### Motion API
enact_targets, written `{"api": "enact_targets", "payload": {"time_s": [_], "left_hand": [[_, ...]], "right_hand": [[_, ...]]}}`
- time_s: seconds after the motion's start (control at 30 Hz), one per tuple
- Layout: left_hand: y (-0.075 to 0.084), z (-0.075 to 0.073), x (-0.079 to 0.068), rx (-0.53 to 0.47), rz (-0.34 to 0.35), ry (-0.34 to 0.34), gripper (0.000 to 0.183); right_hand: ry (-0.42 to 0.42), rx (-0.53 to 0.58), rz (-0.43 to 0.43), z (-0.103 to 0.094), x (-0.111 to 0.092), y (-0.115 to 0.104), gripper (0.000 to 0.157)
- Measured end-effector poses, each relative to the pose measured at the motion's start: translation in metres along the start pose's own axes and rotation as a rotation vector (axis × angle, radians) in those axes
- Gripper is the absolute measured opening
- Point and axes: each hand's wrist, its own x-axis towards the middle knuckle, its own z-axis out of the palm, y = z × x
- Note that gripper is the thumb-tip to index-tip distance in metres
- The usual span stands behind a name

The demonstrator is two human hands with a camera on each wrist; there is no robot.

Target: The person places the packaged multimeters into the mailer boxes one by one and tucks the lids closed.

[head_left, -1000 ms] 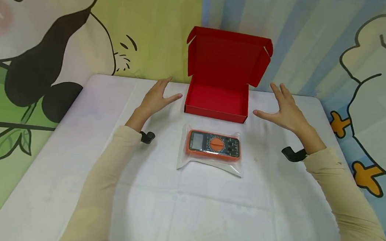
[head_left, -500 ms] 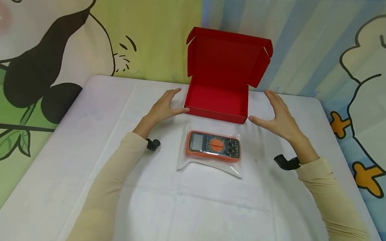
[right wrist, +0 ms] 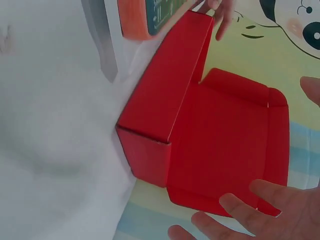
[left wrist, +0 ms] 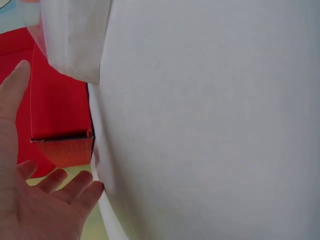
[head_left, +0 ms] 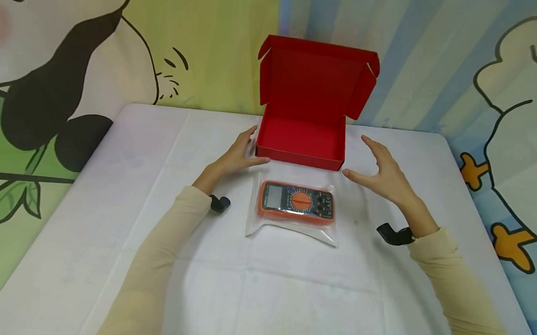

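Observation:
A red cardboard box [head_left: 299,160] stands at the back of the table, its lid [head_left: 317,81] raised and the inside bare. In front of it lies an orange and black multimeter [head_left: 297,202] in a clear plastic bag [head_left: 301,232]. My left hand [head_left: 234,157] is at the box's left front corner, thumb and fingers spread, the thumb tip overlapping the front wall in the head view. On the other side, my right hand [head_left: 385,175] has its thumb tip by the right front corner and its fingers extended. Both palms face the box from the sides; neither hand holds anything.
A white cloth covers the table [head_left: 311,298]. Just behind the table hangs a cartoon-printed backdrop [head_left: 225,42], close to the raised lid. Small black wrist cameras [head_left: 220,204] sit at the wrists.
Both hands have come inward and slightly toward the person, from farther apart to close beside the box's front corners. The box and the multimeter have stayed in place.

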Motion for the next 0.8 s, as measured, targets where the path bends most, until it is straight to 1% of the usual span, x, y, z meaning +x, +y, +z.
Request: {"api": "enact_targets", "payload": {"time_s": [0.13,0.23,0.37,0.5,0.6,0.67,0.8], "left_hand": [[-0.001,0.004,0.003,-0.085,0.047,0.003,0.097],[-0.004,0.007,0.004,-0.145,0.073,0.006,0.091],[-0.004,0.009,0.005,-0.205,0.096,-0.014,0.087],[0.005,0.007,0.001,-0.263,0.127,-0.051,0.086],[0.012,0.006,-0.002,-0.28,0.138,-0.066,0.084],[0.014,0.007,-0.004,-0.283,0.14,-0.05,0.081],[0.009,0.01,-0.004,-0.316,0.156,0.027,0.071]], "right_hand": [[0.0,0.064,-0.025,0.01,-0.006,0.004,0.087],[-0.013,0.096,-0.027,0.019,-0.01,0.007,0.086],[-0.018,0.124,-0.025,0.027,-0.013,0.009,0.085],[-0.01,0.156,-0.043,0.032,-0.016,0.01,0.082],[-0.004,0.187,-0.068,0.037,-0.018,0.009,0.079],[-0.003,0.204,-0.089,0.041,-0.019,0.009,0.077],[-0.02,0.229,-0.132,0.049,-0.022,0.007,0.075]]}}
